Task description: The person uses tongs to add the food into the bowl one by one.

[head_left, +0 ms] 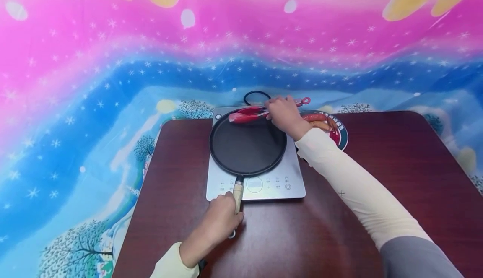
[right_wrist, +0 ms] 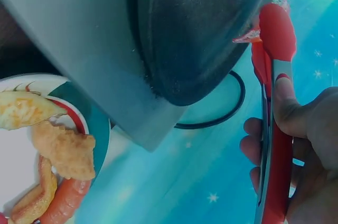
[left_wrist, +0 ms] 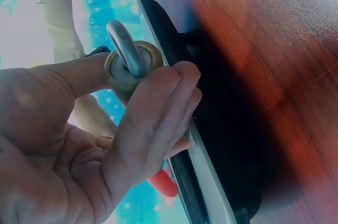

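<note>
Evidently the left grip (head_left: 223, 217), lower centre of the head view, is closed round the pan handle (head_left: 237, 195), thumb and fingers on either side. Mid-frame, the dark frying pan (head_left: 247, 146) sits on the silver hob (head_left: 296, 169); a firm, level hold should stop it sliding. Over its upper part the right grip (head_left: 284, 116) clasps the red tongs (head_left: 247, 115); even pressure and low tips would probably serve best. Whatever small reddish piece (right_wrist: 247, 37) shows by the tips is too blurred to name, and I cannot tell whether they touch the pan. Further right, the right arm hides part of the plate (head_left: 343, 139) of food.
</note>
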### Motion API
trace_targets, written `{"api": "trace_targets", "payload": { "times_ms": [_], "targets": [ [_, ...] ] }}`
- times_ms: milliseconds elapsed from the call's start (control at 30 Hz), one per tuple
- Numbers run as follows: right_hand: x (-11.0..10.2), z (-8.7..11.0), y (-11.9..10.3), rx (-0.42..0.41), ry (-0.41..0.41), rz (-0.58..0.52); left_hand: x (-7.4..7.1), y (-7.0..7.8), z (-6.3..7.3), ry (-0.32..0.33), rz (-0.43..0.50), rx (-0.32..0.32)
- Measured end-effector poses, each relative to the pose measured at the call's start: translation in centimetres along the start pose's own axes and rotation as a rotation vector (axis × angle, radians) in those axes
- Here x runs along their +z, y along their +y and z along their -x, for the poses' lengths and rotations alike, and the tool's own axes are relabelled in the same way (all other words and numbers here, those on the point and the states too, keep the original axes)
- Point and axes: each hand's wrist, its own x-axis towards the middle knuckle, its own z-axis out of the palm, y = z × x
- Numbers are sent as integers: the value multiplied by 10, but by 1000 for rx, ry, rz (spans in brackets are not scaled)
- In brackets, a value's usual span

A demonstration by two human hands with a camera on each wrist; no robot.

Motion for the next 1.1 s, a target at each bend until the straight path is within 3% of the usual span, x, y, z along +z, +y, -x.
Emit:
{"api": "trace_targets", "payload": {
  "times_ms": [467,1100],
  "targets": [
    [4,-11,-13,-26,-18,48,1,-1,0,9,2,26],
    [6,-7,-14,-40,-18,50,1,3,1,5,-32,14]
  ]
}}
